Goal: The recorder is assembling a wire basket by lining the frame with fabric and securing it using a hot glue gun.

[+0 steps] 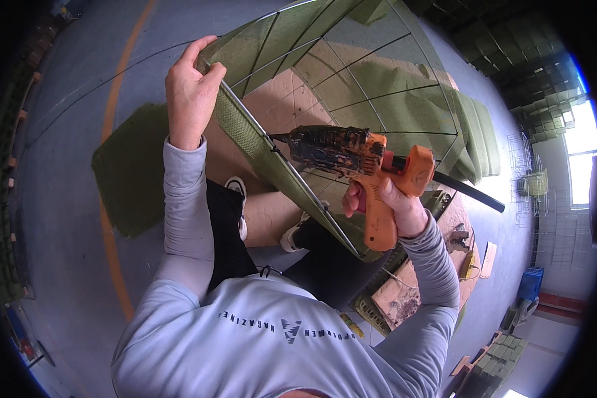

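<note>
My left hand grips the upper left corner of a wire-frame basket, with its thumb and fingers closed on the rim. Green woven fabric lines the basket and folds over the rim wire. In my right hand is an orange hot glue gun, held by its handle with fingers around the trigger. Dark residue coats its barrel, and the nozzle meets the fabric at the rim wire. A black glue stick protrudes from the gun's back. Dark glue marks the rim just below the nozzle.
Brown cardboard lies beneath the basket, between my feet. Dark green fabric rests on the floor at left, and more green fabric is bunched at right. Beside my right arm is a crate with a stained board. Wire racks stand farther right.
</note>
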`<state>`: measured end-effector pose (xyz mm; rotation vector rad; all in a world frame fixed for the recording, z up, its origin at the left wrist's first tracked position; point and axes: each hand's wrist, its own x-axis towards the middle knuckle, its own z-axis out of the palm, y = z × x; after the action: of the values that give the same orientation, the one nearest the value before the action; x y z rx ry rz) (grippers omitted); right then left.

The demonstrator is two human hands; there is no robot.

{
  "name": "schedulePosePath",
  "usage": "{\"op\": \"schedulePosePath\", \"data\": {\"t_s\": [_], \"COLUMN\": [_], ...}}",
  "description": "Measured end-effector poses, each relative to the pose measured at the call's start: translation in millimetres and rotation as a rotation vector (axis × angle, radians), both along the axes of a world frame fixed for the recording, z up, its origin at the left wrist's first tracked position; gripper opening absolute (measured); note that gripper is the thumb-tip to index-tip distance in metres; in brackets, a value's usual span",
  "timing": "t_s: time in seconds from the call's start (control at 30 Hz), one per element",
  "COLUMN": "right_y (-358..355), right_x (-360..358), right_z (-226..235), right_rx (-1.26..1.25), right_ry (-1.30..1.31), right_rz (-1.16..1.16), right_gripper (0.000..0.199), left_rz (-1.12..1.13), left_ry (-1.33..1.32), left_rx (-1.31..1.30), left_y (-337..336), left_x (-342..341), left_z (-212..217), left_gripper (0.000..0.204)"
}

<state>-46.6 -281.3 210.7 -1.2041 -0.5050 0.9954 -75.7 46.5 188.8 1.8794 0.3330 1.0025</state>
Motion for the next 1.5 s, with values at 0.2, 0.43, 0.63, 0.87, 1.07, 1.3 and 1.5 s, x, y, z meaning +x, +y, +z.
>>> {"op": "schedulePosePath", "data": {"t_s": [0.2,0.43,0.63,0.87,1.07,1.3,1.5], "right_y": [1.1,-3.8,-9.2,-15.8,-24.3,-30.3,-42.1], "right_x": [-1.7,-0.3,-1.1,-2.7,-5.9,-11.3,-16.4], "right_z": [4.4,5.1,2.3,-1.4,-3.1,-3.0,-3.7], "right_rx": [0.036,-0.033,0.012,0.003,0.016,0.017,-0.044], "right_ry": [0.029,0.017,0.019,0.037,0.04,0.055,0.03], "right_rz": [-0.024,0.001,0.01,0.01,0.007,-0.043,-0.042], "right_gripper": [0.048,0.058,0.05,0.048,0.049,0.05,0.059], "left_rz": [-0.001,-0.009,0.006,0.004,0.004,0.012,0.013], "left_ry": [-0.024,0.013,-0.004,-0.005,0.018,-0.026,0.023], "left_rx": [0.003,-0.002,0.01,0.015,0.029,0.005,0.035], "left_y": [-4.6,-5.5,-6.0,-7.2,-3.6,-4.0,2.3], "left_x": [-1.2,-3.3,-0.9,-1.2,0.6,4.1,2.7], "left_z": [1.3,4.8,1.7,2.4,0.0,-0.7,-2.1], "left_gripper": [0.036,0.036,0.036,0.036,0.037,0.037,0.037]}}
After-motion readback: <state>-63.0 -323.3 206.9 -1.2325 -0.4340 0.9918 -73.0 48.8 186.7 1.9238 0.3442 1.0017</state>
